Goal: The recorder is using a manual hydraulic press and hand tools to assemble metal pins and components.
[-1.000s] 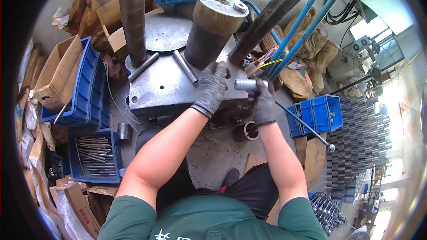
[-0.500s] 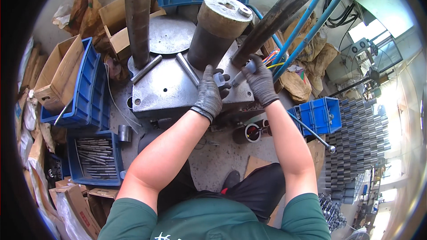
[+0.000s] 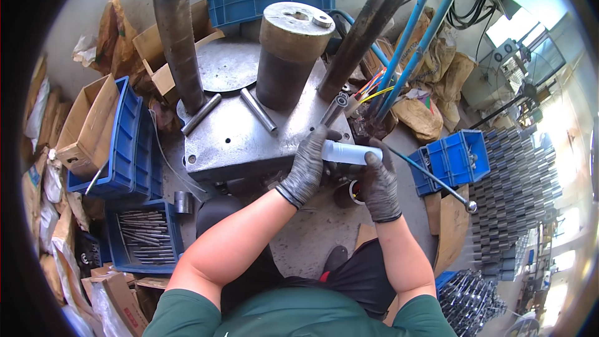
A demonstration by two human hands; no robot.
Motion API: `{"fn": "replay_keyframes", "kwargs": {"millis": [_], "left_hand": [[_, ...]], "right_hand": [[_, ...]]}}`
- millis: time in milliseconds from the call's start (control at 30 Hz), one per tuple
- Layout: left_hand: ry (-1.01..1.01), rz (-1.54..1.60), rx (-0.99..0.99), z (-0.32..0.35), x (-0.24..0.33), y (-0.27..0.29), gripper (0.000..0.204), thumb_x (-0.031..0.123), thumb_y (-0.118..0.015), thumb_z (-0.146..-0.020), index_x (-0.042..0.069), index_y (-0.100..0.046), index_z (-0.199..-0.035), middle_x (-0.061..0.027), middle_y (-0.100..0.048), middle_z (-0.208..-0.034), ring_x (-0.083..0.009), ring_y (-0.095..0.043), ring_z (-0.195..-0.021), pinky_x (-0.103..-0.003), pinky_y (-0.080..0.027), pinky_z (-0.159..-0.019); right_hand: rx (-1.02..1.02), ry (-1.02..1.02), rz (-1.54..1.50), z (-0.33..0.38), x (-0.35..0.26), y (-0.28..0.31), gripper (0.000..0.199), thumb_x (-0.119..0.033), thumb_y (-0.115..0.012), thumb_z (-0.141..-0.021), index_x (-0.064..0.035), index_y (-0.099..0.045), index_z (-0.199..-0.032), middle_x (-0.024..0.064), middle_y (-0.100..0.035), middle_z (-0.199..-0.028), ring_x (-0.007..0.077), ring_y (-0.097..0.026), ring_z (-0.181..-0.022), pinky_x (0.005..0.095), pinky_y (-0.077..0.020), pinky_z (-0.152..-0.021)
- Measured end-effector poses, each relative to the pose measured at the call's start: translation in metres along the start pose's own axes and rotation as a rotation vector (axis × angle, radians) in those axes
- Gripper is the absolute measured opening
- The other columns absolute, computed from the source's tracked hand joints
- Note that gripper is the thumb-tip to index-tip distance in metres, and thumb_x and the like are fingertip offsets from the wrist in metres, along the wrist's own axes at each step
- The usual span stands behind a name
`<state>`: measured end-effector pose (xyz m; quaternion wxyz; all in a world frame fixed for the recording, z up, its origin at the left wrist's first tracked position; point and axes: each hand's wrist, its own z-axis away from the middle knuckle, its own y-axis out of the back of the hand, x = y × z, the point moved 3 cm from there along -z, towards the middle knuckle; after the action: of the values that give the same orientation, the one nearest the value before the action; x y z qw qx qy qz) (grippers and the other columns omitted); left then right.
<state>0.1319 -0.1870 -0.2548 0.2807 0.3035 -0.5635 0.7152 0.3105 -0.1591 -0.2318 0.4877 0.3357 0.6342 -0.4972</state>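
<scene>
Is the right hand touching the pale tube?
Touching: the head view shows the right hand holding the pale tube, thumb over its right end.

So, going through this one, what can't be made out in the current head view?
- Head view: the left end of the translucent white plastic tube, covered by the left hand in its grey glove.
- Head view: part of the dark round container with a pale rim, blocked by the gloved right hand.
- Head view: the top of the dark metal column at left, cut off by the upper edge.
</scene>
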Motion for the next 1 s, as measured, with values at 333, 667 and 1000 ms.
{"fn": "replay_keyframes", "kwargs": {"millis": [333, 667, 1000], "left_hand": [[-0.706, -0.772, 0.061, 0.015, -0.011, -0.008, 0.026, 0.025, -0.066, -0.102, 0.001, -0.068, -0.114, -0.0164, -0.071, -0.100, -0.0229, -0.066, -0.093, -0.038, -0.054, -0.087], [-0.463, -0.685, -0.127, 0.017, -0.056, 0.019, 0.034, 0.017, -0.069, -0.091, 0.004, -0.057, -0.120, -0.0099, -0.064, -0.099, -0.0188, -0.062, -0.095, -0.036, -0.053, -0.090], [-0.446, -1.268, -0.017, 0.125, 0.076, 0.037, 0.048, 0.019, -0.077, -0.086, 0.004, -0.066, -0.130, -0.0174, -0.070, -0.112, -0.0289, -0.070, -0.104, -0.037, -0.057, -0.093]], "right_hand": [[0.044, 0.066, 0.330, 0.022, 0.004, 0.015, 0.030, -0.040, -0.072, -0.100, -0.0135, -0.067, -0.112, -0.0033, -0.059, -0.084, 0.0027, -0.053, -0.063, 0.0209, -0.0354, -0.049], [0.072, -0.492, -0.273, 0.030, 0.057, 0.007, 0.050, -0.045, -0.073, -0.094, -0.0085, -0.065, -0.127, 0.0079, -0.073, -0.110, 0.0212, -0.072, -0.091, 0.0318, -0.0594, -0.078], [-0.234, -0.327, -0.063, 0.035, 0.005, -0.011, 0.046, -0.047, -0.066, -0.100, -0.0080, -0.067, -0.123, 0.0010, -0.068, -0.093, 0.0112, -0.062, -0.078, 0.0265, -0.0493, -0.069]]}}
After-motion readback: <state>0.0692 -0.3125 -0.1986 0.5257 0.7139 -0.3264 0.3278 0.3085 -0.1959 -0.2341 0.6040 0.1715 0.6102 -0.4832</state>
